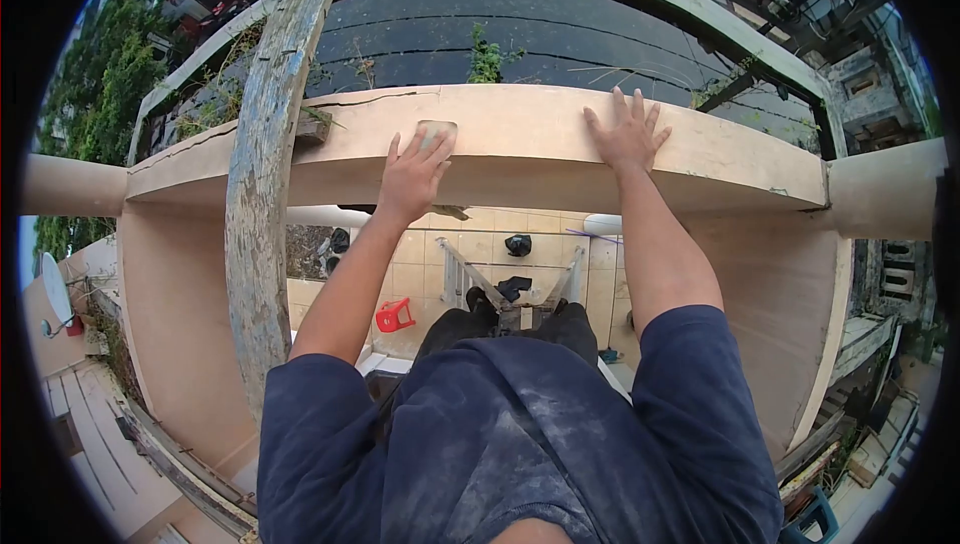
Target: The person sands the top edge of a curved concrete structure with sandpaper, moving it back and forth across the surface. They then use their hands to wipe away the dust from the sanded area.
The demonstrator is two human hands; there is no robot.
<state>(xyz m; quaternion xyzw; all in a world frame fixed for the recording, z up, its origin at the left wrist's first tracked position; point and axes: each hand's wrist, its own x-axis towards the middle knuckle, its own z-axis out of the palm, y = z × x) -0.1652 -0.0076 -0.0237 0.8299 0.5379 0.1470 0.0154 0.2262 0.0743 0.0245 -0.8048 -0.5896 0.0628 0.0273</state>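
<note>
My left hand presses a small tan-and-greenish piece of sandpaper against the face of a peach-painted concrete beam. Its fingers lie over the lower part of the sheet, whose upper edge shows past the fingertips. Farther right, my right hand rests on the same beam with its fingers spread and nothing in them. Both arms reach forward, and pale dust marks the dark blue shirt.
A weathered wooden plank crosses the beam on the left. My feet are on a ladder high above a tiled floor, where a red stool and a black bag sit. Beyond the beam lies a dark roof with weeds.
</note>
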